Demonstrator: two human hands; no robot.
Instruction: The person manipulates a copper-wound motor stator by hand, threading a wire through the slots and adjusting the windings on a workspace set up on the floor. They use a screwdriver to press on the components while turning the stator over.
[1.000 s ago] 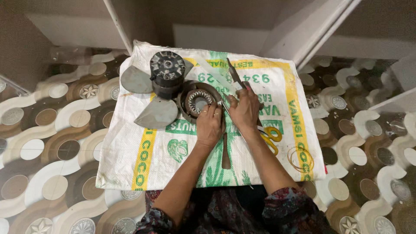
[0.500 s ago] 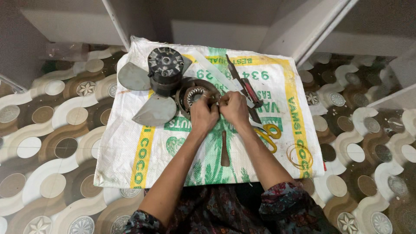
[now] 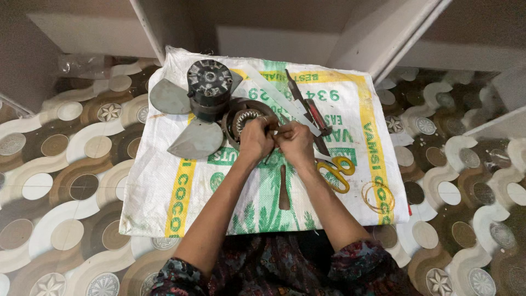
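The round motor stator (image 3: 245,119), ringed with copper windings, lies on the white woven sack (image 3: 164,186) on the floor, just beside the fan motor (image 3: 209,87) with its grey blades. Your left hand (image 3: 255,141) and right hand (image 3: 296,143) are pinched together at its rim, on something too small to make out. Keep the grip close to the windings and pull gently, clear of the yellow-handled scissors (image 3: 335,172).

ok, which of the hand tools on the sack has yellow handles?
The scissors, lying just right of the right hand. The dark tool below the hands and the red-handled tool above show no yellow.
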